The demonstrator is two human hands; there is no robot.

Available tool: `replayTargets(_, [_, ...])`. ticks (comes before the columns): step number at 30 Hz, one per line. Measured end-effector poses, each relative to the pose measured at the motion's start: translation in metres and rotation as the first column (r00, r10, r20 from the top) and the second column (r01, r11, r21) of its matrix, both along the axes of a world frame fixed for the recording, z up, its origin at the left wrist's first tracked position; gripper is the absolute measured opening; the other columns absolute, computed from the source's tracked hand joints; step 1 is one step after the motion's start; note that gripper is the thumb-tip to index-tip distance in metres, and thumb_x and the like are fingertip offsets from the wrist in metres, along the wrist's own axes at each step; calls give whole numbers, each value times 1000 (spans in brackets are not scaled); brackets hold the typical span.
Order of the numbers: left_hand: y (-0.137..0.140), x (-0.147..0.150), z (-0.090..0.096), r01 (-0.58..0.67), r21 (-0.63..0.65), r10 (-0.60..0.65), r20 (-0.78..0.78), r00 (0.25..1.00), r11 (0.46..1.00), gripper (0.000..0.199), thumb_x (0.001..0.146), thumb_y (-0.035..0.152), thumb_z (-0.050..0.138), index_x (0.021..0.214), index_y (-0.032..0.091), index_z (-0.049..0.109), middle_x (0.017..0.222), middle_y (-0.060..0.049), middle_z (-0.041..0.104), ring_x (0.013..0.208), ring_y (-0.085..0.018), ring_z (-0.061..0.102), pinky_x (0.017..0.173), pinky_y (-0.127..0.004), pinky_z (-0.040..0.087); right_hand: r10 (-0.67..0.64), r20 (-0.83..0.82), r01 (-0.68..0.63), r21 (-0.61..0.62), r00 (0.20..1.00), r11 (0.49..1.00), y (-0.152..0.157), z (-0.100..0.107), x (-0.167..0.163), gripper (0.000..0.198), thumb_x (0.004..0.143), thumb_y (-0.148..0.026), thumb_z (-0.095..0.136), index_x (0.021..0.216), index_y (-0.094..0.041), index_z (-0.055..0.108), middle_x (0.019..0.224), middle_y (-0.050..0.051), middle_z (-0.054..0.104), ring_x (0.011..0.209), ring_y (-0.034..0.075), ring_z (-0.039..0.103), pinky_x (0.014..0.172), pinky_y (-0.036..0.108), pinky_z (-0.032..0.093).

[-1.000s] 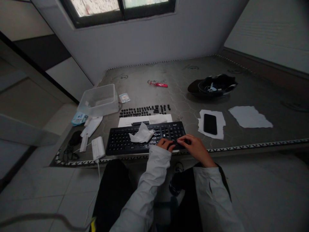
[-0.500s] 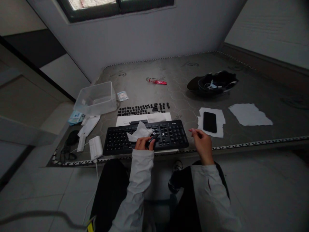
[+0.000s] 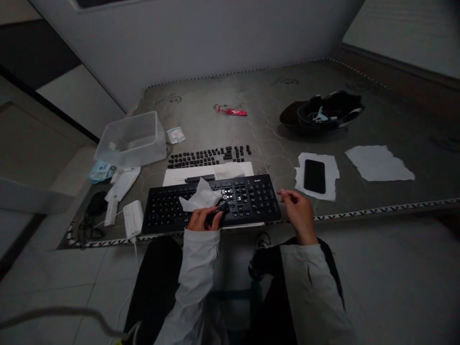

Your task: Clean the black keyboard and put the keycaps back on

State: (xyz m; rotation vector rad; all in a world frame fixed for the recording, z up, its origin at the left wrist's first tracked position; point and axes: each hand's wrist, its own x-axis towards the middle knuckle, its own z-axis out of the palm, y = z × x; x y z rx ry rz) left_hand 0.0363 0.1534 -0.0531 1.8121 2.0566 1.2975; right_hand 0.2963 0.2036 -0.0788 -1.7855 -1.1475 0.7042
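Observation:
A black keyboard (image 3: 172,218) lies along the table's front edge, with bare switch spots in its middle-right part where keycaps are off. My left hand (image 3: 203,219) rests over its lower middle, fingers closed around a small black object (image 3: 222,208) whose kind I cannot make out. Just above that hand a crumpled white tissue (image 3: 201,195) lies on the keys. My right hand (image 3: 300,213) hovers just off the keyboard's right end, thumb and index finger pinched together; whatever they hold, if anything, is too small to tell. Rows of loose black keycaps (image 3: 194,158) lie behind the keyboard.
A white sheet (image 3: 172,177) lies behind the keyboard. On the right, a black phone (image 3: 315,176) rests on torn paper, near another paper piece (image 3: 379,163) and a black cap (image 3: 327,115). Leftward are a clear plastic box (image 3: 132,143) and a white adapter (image 3: 132,219). A red packet (image 3: 232,111) lies farther back.
The view has tilted down a little. My left hand has drawn slightly left over the keyboard, and the black object in it shows more. My right hand keeps its pinch beside the keyboard.

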Motion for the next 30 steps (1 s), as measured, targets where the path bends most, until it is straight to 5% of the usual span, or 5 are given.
replayTargets(14, [5, 15, -2, 69, 42, -61, -173, 983, 997, 15, 79, 32, 71, 89, 22, 74, 80, 0, 73, 41, -5, 51, 42, -19, 43, -7, -35, 6, -29, 999, 1000, 10, -4, 2, 42, 81, -55, 55, 87, -17, 74, 73, 7, 71, 71, 21, 63, 69, 32, 44])
replayTargets(21, [7, 19, -15, 110, 26, -104, -171, 980, 994, 15, 79, 31, 71, 89, 20, 74, 80, -2, 75, 53, -10, 63, 48, -20, 49, -6, -27, 5, -37, 1000, 999, 9, -2, 1, 45, 81, -56, 54, 87, -17, 73, 69, 6, 69, 69, 21, 62, 66, 31, 43])
replayTargets(30, [8, 17, -15, 91, 18, -88, -144, 986, 996, 17, 78, 31, 72, 87, 18, 75, 76, -3, 74, 49, -9, 60, 45, -20, 46, 0, -26, -1, -45, 1000, 999, 8, -2, 3, 40, 82, -53, 54, 87, -17, 73, 72, 6, 69, 70, 20, 62, 67, 31, 43])
